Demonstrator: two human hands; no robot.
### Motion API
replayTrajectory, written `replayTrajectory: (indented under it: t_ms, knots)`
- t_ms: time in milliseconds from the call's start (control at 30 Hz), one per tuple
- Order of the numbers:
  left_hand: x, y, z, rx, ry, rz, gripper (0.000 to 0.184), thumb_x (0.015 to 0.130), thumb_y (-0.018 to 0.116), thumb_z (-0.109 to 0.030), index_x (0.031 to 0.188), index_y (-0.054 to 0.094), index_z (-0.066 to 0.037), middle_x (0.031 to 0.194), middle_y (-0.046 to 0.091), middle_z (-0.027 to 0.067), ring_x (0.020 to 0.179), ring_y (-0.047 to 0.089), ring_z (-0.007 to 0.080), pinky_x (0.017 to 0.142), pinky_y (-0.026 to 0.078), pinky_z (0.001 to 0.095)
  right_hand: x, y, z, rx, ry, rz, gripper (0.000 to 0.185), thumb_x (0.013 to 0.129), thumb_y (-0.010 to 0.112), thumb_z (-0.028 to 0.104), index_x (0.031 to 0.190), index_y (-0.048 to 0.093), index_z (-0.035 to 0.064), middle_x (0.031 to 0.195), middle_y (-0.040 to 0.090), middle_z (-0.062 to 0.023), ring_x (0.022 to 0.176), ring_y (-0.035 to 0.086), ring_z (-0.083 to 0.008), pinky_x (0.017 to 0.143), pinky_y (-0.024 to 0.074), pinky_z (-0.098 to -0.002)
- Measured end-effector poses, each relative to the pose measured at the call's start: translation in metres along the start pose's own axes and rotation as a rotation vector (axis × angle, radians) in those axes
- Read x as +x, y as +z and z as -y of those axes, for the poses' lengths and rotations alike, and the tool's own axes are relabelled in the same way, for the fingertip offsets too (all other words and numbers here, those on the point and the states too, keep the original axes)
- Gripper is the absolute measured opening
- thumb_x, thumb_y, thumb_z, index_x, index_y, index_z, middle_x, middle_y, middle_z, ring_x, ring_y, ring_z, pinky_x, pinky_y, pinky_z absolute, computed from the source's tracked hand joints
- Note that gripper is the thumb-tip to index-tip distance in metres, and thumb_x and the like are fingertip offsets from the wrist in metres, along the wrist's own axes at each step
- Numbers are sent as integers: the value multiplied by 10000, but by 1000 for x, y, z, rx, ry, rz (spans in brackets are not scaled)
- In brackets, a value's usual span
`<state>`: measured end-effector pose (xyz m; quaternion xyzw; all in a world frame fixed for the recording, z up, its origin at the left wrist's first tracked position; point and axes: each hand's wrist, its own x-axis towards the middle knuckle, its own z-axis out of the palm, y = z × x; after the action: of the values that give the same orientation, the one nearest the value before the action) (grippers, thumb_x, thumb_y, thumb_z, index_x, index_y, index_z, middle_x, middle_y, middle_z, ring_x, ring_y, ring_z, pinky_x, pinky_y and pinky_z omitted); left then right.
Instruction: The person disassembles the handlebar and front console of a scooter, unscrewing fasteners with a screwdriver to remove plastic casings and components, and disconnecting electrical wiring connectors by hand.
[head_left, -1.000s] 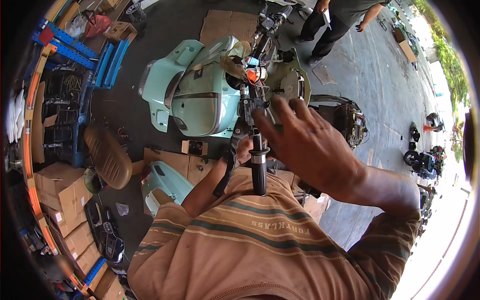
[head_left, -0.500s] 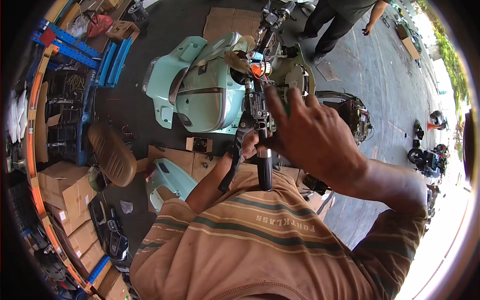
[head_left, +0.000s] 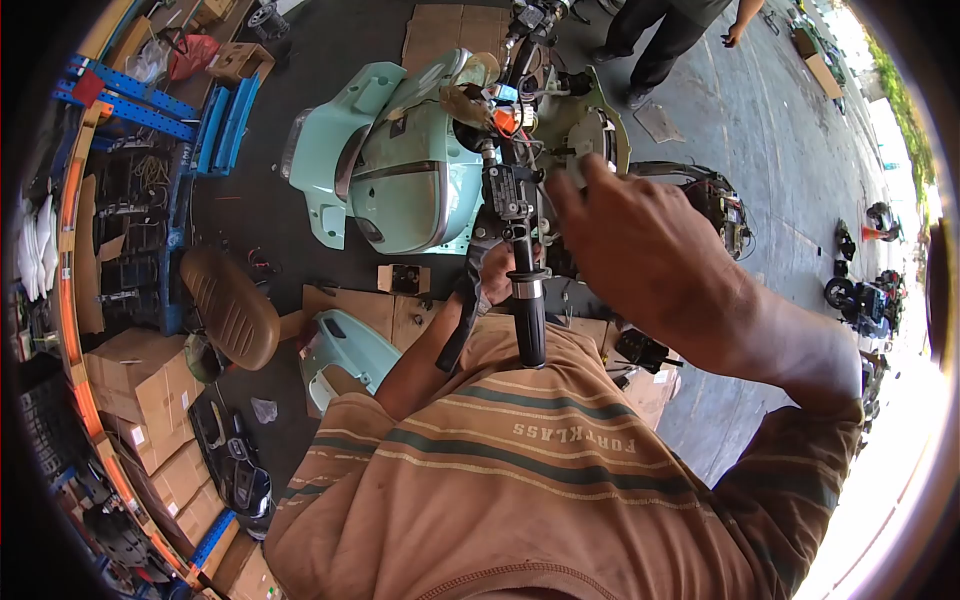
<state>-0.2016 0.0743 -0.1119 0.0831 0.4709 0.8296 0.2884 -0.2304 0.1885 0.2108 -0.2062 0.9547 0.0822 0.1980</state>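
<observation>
In front of me stands a scooter's handlebar, its black grip (head_left: pixel 530 335) pointing toward my shirt and the black brake lever (head_left: pixel 462 325) on the left of it. My left hand (head_left: pixel 496 272) is closed just beyond the grip, between lever and bar; the bar partly hides its fingers. Above and right of the bar hovers my right hand (head_left: pixel 655 255), its fingers curled and slightly blurred; whatever they hold is hidden. Next to my left hand's fingers sits the black brake fluid reservoir (head_left: pixel 510 190). Wiring with an orange connector (head_left: pixel 510 120) lies exposed farther up the bar.
Mint-green scooter bodywork (head_left: pixel 400 190) stands left of the bar. A brown seat (head_left: pixel 230 310), a loose mint panel (head_left: pixel 350 350) and cardboard boxes (head_left: pixel 140 390) lie to the left. Racking (head_left: pixel 70 240) lines that side. A person in dark trousers (head_left: pixel 660 50) stands ahead at right.
My right hand has drawn back slightly right from the bar, and its forefinger is no longer stretched over the controls. My left hand stays by the bar. The view has shifted a little.
</observation>
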Motion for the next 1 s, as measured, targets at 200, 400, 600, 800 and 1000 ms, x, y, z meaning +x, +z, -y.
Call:
replayTrajectory:
  t_ms: [200, 400, 600, 800, 1000]
  knots:
    - [1, 4, 2, 57, 31, -30, 403, 827, 726, -107, 1203, 586, -141, 1087, 616, 34, 809, 648, 165, 635, 538, 301, -6, 4, -9, 1, -422, -295, 325, 795, 668, 81, 1109, 607, 25, 1081, 578, -117, 963, 608, -252, 695, 559, -357]
    - [0, 9, 2, 146, 79, -72, 396, 829, 727, -112, 1200, 588, -141, 1093, 616, 40, 811, 651, 175, 637, 540, 309, 3, -12, -9, 146, -32, 231, 363, 827, 662, 85, 1176, 582, 25, 1004, 630, -138, 924, 652, -280, 735, 552, -382]
    - [-1, 16, 3, 278, 161, -142, 390, 832, 728, -117, 1196, 591, -141, 1098, 616, 46, 812, 654, 185, 639, 543, 316, 7, 8, -10, -94, -484, -400, 264, 911, 607, 113, 1146, 580, -4, 885, 641, -168, 756, 702, -294, 566, 558, -388]
    - [1, 26, 4, 427, 248, -250, 384, 835, 728, -122, 1193, 594, -141, 1103, 616, 53, 813, 657, 194, 640, 546, 324, 9, -5, 0, -41, -222, 112, 309, 869, 670, 189, 1116, 607, 13, 964, 626, -77, 981, 615, -243, 704, 565, -314]
    - [-1, 31, -1, 569, 296, -342, 377, 837, 729, -127, 1190, 597, -140, 1109, 616, 59, 814, 660, 204, 642, 549, 331, 14, 17, -9, -118, -638, -196, 155, 874, 656, 221, 978, 687, 111, 942, 633, 8, 1017, 570, -211, 872, 511, -332]
